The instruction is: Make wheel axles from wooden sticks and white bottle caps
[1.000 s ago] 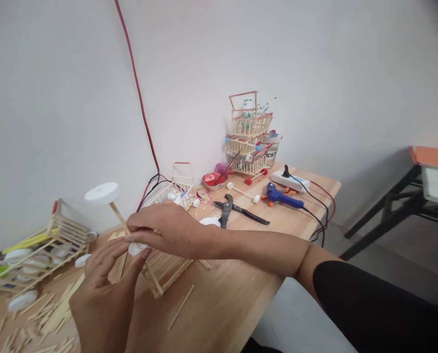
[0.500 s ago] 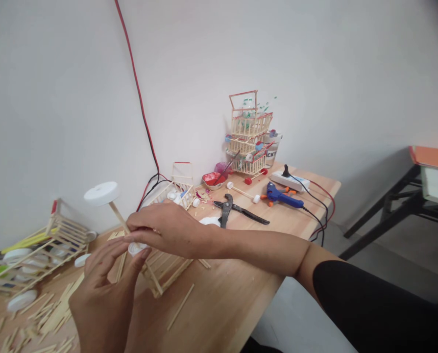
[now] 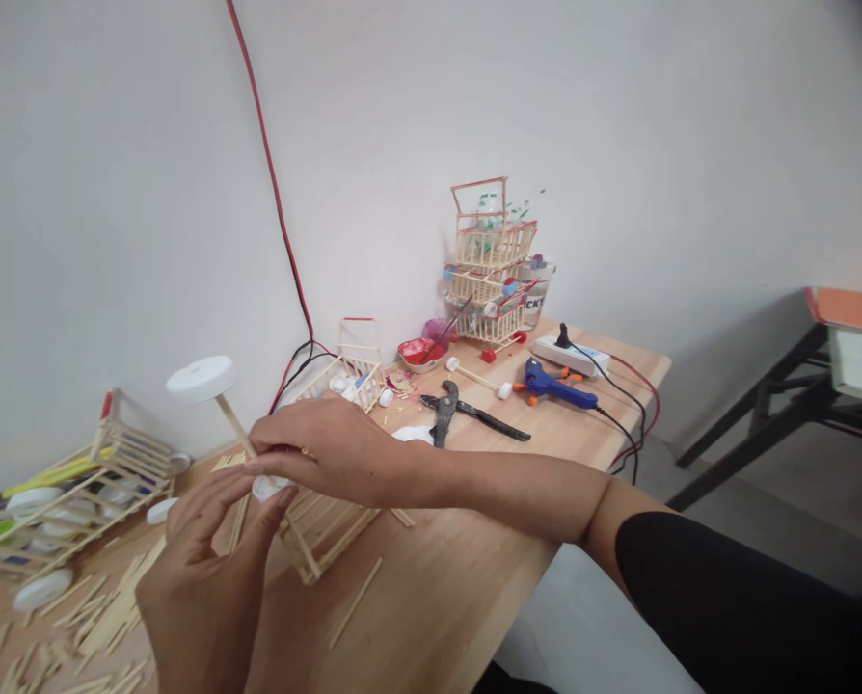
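Observation:
My left hand [image 3: 210, 554] is closed, its fingers and thumb pinching a small white bottle cap [image 3: 268, 488]. A thin wooden stick [image 3: 234, 424] slants up from between my hands. On its upper end sits a larger white cap [image 3: 201, 379]. My right hand [image 3: 330, 445] is closed around the stick just above the small cap, its fingertips partly hidden behind the left fingers. Below the hands, partly covered by them, a basket frame of wooden sticks [image 3: 330, 540] lies on the wooden table [image 3: 438, 598].
At left, a stick cart [image 3: 76, 501] holds white caps; loose sticks [image 3: 105, 617] lie before it. Pliers [image 3: 449, 414], a blue glue gun [image 3: 557, 384], a cap-ended stick axle [image 3: 478, 376], a red paint dish [image 3: 422, 353], a power strip [image 3: 570, 356] and stacked carts [image 3: 493, 270] stand further right.

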A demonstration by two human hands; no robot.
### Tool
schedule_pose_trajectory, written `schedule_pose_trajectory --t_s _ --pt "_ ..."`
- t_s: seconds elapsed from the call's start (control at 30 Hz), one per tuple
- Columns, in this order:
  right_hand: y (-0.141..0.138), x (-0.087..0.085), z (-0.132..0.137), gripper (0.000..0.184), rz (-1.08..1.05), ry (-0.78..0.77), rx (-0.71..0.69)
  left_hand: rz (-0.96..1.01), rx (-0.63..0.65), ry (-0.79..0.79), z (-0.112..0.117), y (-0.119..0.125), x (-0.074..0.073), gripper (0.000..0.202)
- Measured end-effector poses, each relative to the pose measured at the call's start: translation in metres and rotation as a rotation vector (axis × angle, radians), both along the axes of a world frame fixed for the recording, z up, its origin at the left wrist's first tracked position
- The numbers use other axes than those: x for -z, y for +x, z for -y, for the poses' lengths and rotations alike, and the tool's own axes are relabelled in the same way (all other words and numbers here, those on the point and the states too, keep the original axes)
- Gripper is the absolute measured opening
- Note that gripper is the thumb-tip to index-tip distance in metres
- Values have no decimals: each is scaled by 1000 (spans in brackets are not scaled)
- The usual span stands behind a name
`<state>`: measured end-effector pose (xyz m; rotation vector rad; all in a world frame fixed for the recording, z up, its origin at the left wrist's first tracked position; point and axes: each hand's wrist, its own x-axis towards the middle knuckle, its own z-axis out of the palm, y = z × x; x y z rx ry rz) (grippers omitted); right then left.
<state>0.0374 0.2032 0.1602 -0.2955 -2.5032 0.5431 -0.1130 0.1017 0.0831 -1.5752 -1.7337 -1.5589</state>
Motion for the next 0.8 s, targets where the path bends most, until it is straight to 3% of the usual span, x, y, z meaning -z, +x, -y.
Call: schedule_pose_trajectory --t_s 0.4,0.8 --pt "-1 5 -3 31 -11 24 -15 4 -4 -21 1 -1 0 45" --pt "1 -1 1 30 23 4 9 14 3 -3 -1 0 1 46"
